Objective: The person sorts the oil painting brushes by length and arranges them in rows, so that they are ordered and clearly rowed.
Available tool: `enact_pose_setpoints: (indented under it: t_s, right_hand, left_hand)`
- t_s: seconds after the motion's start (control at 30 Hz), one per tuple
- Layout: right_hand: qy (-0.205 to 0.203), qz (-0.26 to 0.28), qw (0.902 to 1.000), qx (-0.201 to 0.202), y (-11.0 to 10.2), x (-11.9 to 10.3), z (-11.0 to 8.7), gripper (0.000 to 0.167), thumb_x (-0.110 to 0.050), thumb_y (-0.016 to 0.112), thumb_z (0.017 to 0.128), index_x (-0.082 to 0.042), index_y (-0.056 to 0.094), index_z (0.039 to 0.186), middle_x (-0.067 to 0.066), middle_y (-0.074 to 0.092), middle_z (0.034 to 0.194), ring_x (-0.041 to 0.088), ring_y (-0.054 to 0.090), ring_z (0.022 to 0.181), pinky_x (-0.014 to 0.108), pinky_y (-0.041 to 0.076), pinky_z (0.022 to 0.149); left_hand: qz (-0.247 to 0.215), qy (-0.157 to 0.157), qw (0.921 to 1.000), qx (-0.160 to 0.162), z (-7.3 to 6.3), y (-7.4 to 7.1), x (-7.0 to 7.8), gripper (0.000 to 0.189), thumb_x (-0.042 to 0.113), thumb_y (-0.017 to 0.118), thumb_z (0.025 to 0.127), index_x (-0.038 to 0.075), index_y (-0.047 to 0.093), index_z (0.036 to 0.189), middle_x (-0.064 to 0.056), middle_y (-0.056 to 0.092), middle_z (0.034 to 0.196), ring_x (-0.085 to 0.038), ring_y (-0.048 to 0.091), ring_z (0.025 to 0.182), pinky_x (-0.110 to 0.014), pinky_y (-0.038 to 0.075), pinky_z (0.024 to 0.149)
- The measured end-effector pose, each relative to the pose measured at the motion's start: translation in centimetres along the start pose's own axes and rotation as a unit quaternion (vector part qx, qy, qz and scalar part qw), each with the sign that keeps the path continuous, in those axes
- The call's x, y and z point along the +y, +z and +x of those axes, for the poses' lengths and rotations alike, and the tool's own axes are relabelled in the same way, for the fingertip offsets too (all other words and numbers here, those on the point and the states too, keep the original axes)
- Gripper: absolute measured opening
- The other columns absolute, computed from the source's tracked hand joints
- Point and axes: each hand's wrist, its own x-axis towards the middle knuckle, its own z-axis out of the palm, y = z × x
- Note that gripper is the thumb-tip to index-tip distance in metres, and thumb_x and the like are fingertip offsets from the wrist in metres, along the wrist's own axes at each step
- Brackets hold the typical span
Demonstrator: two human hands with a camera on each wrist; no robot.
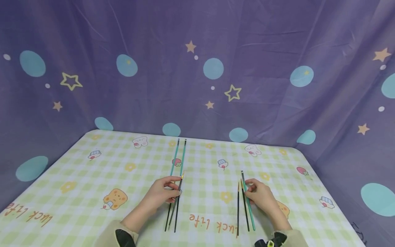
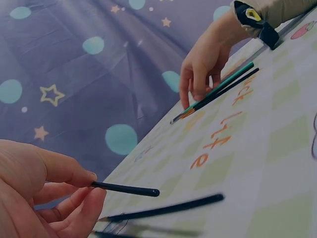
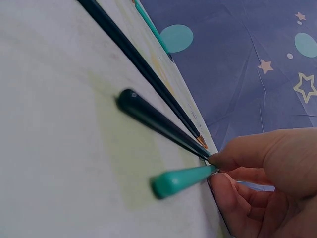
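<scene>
My left hand (image 1: 163,192) pinches a thin black paintbrush (image 2: 129,189) between thumb and fingertips, its bristles pointing away from me. Beneath it, two more black paintbrushes (image 2: 173,207) lie roughly lengthwise on the cloth. Over on the right, my right hand (image 1: 260,195) pinches a green paintbrush (image 3: 183,180) near its dark bristle end. Close beside that one are a black paintbrush (image 1: 246,209) and another black paintbrush (image 1: 238,212) farther left. The right fingertips partly hide where they meet the green handle.
Two green paintbrushes (image 1: 175,156) lie side by side beyond my left hand, toward the table's far edge. A checked, cartoon-printed cloth (image 1: 139,219) covers the table. Behind it hangs a purple curtain (image 1: 172,89) with stars and dots.
</scene>
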Motion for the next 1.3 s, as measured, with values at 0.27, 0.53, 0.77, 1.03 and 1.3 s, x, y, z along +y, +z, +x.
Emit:
enact_pose_setpoints:
  t_s: [0.27,0.53,0.77,1.03,1.3]
  right_hand:
    - [0.0,0.0,1.0,0.004,0.0,-0.1,0.1,0.036,-0.007,0.064,0.078,-0.005,0.057,0.114,0.002,0.055,0.076,0.012,0.052,0.051,0.025,0.045,0.047]
    - [0.001,0.002,1.0,0.002,0.0,0.0,0.1,0.037,-0.007,0.064,0.078,-0.005,0.057,0.114,0.002,0.055,0.076,0.012,0.052,0.051,0.025,0.045,0.047]
    - [0.0,0.001,1.0,0.003,0.0,0.1,0.1,0.037,-0.007,0.064,0.078,-0.005,0.057,0.115,0.002,0.055,0.076,0.012,0.052,0.052,0.026,0.046,0.047]
    - [0.003,0.004,1.0,0.0,0.1,0.1,0.1,0.037,-0.007,0.064,0.078,-0.005,0.057,0.115,0.002,0.055,0.076,0.012,0.052,0.054,0.025,0.046,0.048]
    - [-0.001,0.009,1.0,-0.002,0.0,0.0,-0.1,0.036,-0.007,0.064,0.079,-0.005,0.057,0.115,0.002,0.055,0.076,0.013,0.052,0.052,0.026,0.046,0.047]
  left_hand:
    - [0.029,-0.017,0.9989,0.032,-0.5,-1.7,-0.8,0.045,-0.004,0.065,0.075,0.0,0.056,0.119,-0.01,0.057,0.083,-0.015,0.055,0.056,-0.029,0.05,0.051]
    - [0.054,-0.049,0.9956,0.06,-0.9,-1.8,-0.9,0.043,-0.007,0.062,0.075,-0.001,0.057,0.117,-0.008,0.058,0.078,-0.015,0.054,0.055,-0.029,0.05,0.048]
    - [0.077,-0.058,0.9925,0.075,-1.0,-1.6,-0.9,0.043,-0.008,0.06,0.073,-0.002,0.058,0.116,-0.008,0.057,0.078,-0.015,0.054,0.054,-0.029,0.05,0.048]
    - [0.11,-0.056,0.9881,0.091,-1.1,-1.5,-1.0,0.043,-0.008,0.061,0.071,-0.004,0.059,0.114,-0.007,0.058,0.075,-0.014,0.055,0.054,-0.028,0.05,0.049]
    - [0.118,-0.049,0.9869,0.099,-1.1,-1.5,-1.0,0.044,-0.007,0.062,0.069,-0.004,0.06,0.113,-0.008,0.059,0.074,-0.013,0.055,0.055,-0.028,0.051,0.05]
